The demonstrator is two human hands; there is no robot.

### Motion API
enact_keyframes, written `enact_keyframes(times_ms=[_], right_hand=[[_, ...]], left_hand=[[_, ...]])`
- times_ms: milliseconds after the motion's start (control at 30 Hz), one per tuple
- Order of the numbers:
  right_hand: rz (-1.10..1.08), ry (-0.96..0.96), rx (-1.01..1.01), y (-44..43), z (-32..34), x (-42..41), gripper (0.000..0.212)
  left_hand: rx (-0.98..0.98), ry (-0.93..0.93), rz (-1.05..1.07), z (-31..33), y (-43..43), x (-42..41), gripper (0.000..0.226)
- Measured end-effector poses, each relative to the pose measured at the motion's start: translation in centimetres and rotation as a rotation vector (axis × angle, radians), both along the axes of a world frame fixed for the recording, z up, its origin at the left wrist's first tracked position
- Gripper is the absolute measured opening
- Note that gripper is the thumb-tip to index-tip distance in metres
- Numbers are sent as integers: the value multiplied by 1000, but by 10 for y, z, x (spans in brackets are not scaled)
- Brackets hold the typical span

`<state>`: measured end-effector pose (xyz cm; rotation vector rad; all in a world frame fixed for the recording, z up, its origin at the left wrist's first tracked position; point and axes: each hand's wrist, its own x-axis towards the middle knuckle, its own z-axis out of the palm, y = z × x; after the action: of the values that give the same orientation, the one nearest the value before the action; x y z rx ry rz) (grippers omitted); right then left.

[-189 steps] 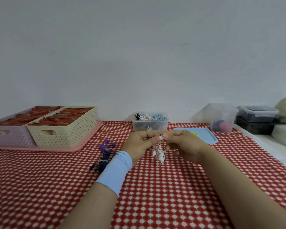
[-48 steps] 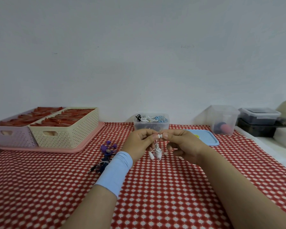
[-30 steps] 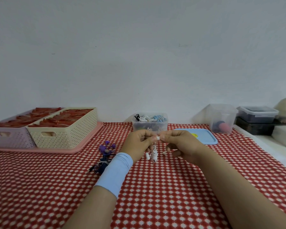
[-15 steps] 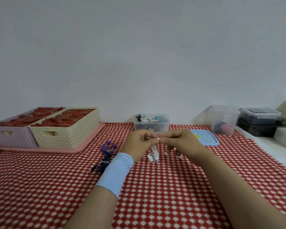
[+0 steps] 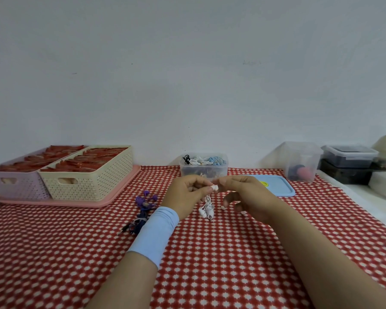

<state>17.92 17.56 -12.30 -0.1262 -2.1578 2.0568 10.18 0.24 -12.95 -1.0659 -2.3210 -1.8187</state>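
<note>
Pinching a wound set of white earphones (image 5: pixel 206 207) between them, a person's two hands meet above the middle of a surface (image 5: pixel 210 253) spread with red-and-white checked cloth. The left hand (image 5: pixel 185 197), a pale blue cuff (image 5: pixel 154 233) round its wrist, grips the top of the bundle with curled fingers. The right hand (image 5: pixel 247 195) nips a small white end piece at the same spot between thumb and forefinger, its other fingers loosely bent and holding nothing else. The rest of the white cord hangs below the fingertips in a tight tangle, an earbud showing at its lower edge; whether it touches the cloth cannot be told. At nine o'clock from the hands, just beside the left wrist, purple earphones (image 5: pixel 145 200) lie on the cloth, with a dark cable (image 5: pixel 136 224) nearer the camera at eight o'clock. At twelve o'clock a clear tub (image 5: pixel 203 172) holds more wound earphones in black, white and blue. Its neighbour at two o'clock is a blue lid (image 5: pixel 276 186), lying flat. At ten o'clock a cream basket (image 5: pixel 87 179) and a lilac basket (image 5: pixel 16 186), both filled with red items, stand side by side on a pink tray (image 5: pixel 76 202). Far off at two o'clock, against the wall, stand a clear container (image 5: pixel 301 161) and dark lidded boxes (image 5: pixel 348 156).
</note>
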Motion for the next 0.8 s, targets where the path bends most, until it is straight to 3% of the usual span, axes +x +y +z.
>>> enact_keyframes(times_ms=[333,467,800], right_hand=[[76,-96,-147,2,-3,-4,29],[89,-96,-153,2,-2,-3,24],[115,-154,-142,3,-2,-2,38]], left_hand=[[24,-87,-66,5,-2,6,11],[24,-101,-66,5,-2,4,12],[14,-139,-104,1,-3,2,12]])
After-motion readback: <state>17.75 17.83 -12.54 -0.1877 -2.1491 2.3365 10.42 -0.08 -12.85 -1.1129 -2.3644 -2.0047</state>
